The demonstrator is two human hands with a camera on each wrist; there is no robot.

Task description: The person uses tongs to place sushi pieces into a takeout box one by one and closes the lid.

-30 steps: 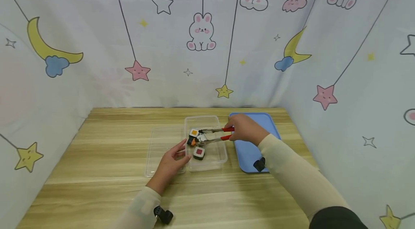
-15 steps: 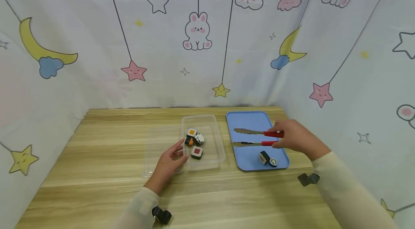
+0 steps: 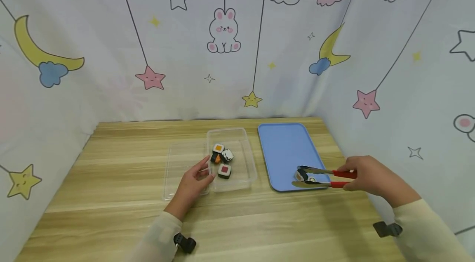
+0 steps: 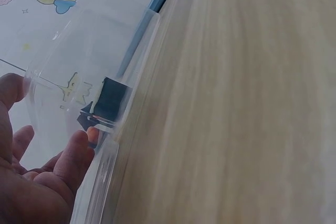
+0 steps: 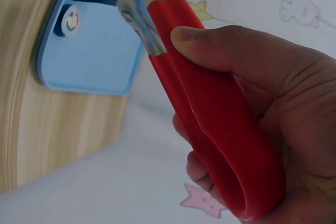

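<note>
The transfer looks part done, with four sushi pieces (image 3: 224,171) in the clear plastic box (image 3: 241,163) (left hand (image 3: 193,186), fingers relaxed, against its left wall) and two sushi rolls (image 3: 299,176) on the near end of the blue tray (image 3: 285,146), between the parted red-handled tongs (image 3: 345,174) that the right hand (image 3: 378,179) grips.

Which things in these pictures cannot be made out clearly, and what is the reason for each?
Head view: the dark sushi piece and small roll are partly hidden by the tongs; whether these grip either is unclear.
Left wrist view: the sushi in the clear container looks hazy through its wall; the left hand is cut off at the left edge.
Right wrist view: the top edge cuts off one arm of the tongs.
</note>
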